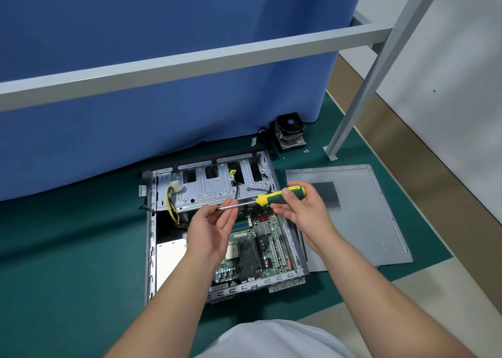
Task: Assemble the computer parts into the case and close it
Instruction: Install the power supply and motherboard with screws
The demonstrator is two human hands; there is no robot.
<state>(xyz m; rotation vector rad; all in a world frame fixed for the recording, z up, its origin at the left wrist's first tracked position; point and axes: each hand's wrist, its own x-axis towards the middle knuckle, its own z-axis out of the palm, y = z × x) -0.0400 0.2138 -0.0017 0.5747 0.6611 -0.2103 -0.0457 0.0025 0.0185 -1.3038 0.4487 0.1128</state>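
Observation:
An open grey computer case lies flat on the green mat, with a green motherboard inside and a metal drive cage at its far end. Above the case I hold a screwdriver with a green and yellow handle. My right hand grips the handle. My left hand pinches the tip of the metal shaft between thumb and fingers. The grey side panel lies flat to the right of the case.
A CPU cooler with a fan sits at the far edge of the mat, with small screws beside it. A grey frame post stands on the mat at the right. A blue curtain hangs behind the case.

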